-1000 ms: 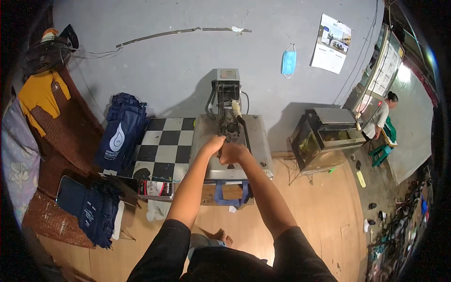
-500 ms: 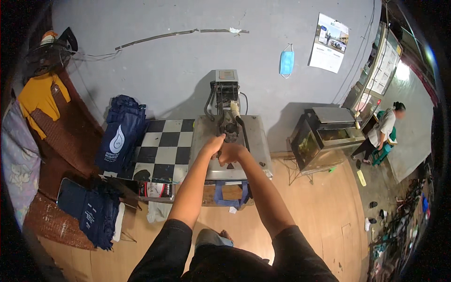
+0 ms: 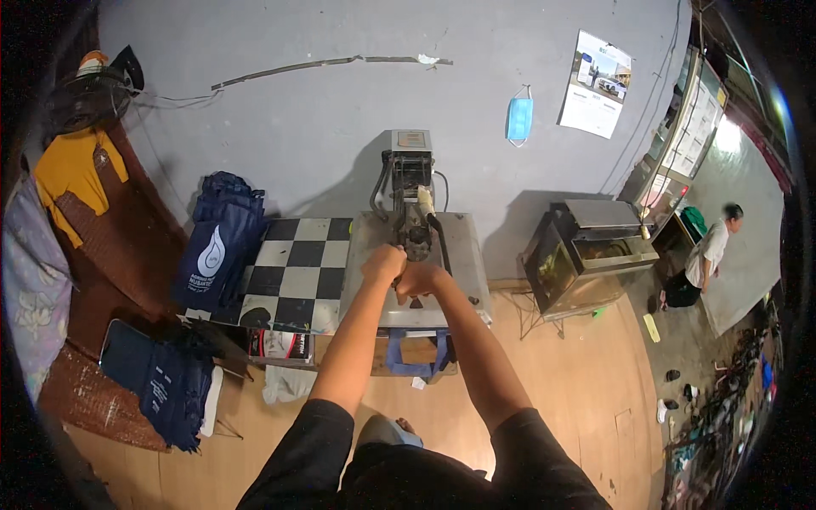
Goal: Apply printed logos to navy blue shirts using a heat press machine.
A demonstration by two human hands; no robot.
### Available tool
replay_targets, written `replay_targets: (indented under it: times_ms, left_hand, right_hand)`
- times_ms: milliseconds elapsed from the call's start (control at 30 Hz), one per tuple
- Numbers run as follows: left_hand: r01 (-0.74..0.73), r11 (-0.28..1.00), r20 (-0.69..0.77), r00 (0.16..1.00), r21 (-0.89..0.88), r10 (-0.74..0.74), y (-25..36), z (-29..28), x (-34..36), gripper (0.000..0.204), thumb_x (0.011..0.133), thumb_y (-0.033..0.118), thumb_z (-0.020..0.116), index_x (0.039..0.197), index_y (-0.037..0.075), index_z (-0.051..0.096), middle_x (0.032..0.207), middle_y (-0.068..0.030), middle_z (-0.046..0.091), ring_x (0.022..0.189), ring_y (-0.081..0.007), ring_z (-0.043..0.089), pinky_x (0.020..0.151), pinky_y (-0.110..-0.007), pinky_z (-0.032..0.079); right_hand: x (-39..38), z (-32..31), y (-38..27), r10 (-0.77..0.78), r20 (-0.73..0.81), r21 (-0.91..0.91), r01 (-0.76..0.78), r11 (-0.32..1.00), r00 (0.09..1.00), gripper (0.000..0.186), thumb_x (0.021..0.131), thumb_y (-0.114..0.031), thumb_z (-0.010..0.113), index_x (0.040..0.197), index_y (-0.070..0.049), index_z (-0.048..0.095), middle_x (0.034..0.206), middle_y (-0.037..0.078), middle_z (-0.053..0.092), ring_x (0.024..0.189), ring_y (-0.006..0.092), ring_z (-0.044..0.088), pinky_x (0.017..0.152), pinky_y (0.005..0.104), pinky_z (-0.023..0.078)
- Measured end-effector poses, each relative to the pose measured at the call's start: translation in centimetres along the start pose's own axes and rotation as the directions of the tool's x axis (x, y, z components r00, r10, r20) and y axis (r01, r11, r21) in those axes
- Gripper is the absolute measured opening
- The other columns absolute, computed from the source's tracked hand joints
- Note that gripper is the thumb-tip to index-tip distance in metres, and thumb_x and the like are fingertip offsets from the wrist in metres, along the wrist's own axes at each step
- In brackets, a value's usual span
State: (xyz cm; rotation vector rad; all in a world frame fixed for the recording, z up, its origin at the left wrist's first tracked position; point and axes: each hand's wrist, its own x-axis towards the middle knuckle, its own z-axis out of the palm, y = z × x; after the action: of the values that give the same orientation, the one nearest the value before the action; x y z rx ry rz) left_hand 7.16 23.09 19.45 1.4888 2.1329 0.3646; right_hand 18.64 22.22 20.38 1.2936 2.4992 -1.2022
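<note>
In front of me, against the grey wall, stands a heat press [image 3: 361, 297] with its flat metal plate lowered. Both arms stretch forward over it. My left hand [image 3: 385, 263] is closed around the press handle near the middle of the plate. Close beside it, slightly nearer to me, my right hand [image 3: 418, 279] is also closed on the handle. The fingers cover most of the handle. A navy fabric bag [image 3: 396, 353] sticks out below the front edge of the plate, its loop hanging down; the rest of it is hidden.
Left of the press is a black-and-white checkered tabletop [image 3: 293, 253], with navy bags [image 3: 223, 242] heaped beside it. More navy bags [image 3: 180, 387] lie nearer to me. A glass tank [image 3: 557, 263] on a thin stand is to the right. Farther right, a person [image 3: 710, 251] stands by a doorway.
My left hand's thumb and fingers have wrapped closer around the handle; both hands stay on it. The person at the far right has moved away from the green seat and turned toward the right.
</note>
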Motion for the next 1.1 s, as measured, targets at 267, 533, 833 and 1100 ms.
replay_targets:
  times_ms: [267, 533, 833, 1100]
  left_hand:
    - [-0.016, 1.000, -0.067, 0.998, 0.025, 0.018, -0.1, 0.9, 0.4, 0.047, 0.095, 0.042, 0.040, 0.114, 0.007, 0.066, 0.120, -0.0174, 0.064, 0.114, -0.0353, 0.059, 0.094, -0.049, 0.046]
    - [-0.012, 0.999, -0.039, 0.999, 0.031, 0.014, 0.2, 1.4, 1.6, 0.049, 0.095, 0.043, 0.040, 0.115, 0.005, 0.064, 0.122, -0.0194, 0.062, 0.115, -0.0376, 0.058, 0.096, -0.048, 0.046]
    - [-0.019, 0.998, -0.001, 1.000, 0.054, 0.019, 0.3, 1.7, 2.0, 0.051, 0.094, 0.042, 0.040, 0.117, 0.003, 0.062, 0.124, -0.0222, 0.059, 0.117, -0.0395, 0.056, 0.098, -0.048, 0.044]
    - [-0.041, 0.999, 0.015, 0.999, 0.000, 0.041, -0.3, 2.8, 2.8, 0.053, 0.094, 0.043, 0.040, 0.118, 0.001, 0.062, 0.124, -0.0233, 0.059, 0.117, -0.0407, 0.055, 0.098, -0.049, 0.043]
  right_hand:
    - [-0.8, -0.5, -0.4, 0.058, 0.007, 0.028, -0.058, 0.998, 0.998, 0.022, 0.061, -0.017, 0.074, 0.071, -0.003, 0.060, 0.068, 0.010, 0.062, 0.058, 0.0215, 0.056, 0.052, 0.0361, 0.045]
    - [0.8, -0.2, 1.2, 0.099, 0.018, -0.078, -0.098, 0.992, 0.995, 0.024, 0.059, -0.019, 0.072, 0.072, -0.002, 0.063, 0.072, 0.010, 0.064, 0.064, 0.0241, 0.059, 0.060, 0.0393, 0.047]
    - [1.9, 0.4, 2.6, 0.104, -0.018, -0.108, -0.106, 0.989, 0.994, 0.021, 0.058, -0.020, 0.069, 0.070, -0.004, 0.064, 0.071, 0.009, 0.064, 0.063, 0.0261, 0.058, 0.061, 0.0426, 0.046]
    - [1.2, 0.4, 2.6, 0.143, -0.012, -0.098, -0.144, 0.985, 0.990, 0.016, 0.058, -0.019, 0.069, 0.065, -0.006, 0.064, 0.068, 0.009, 0.065, 0.063, 0.0257, 0.061, 0.060, 0.0418, 0.045]
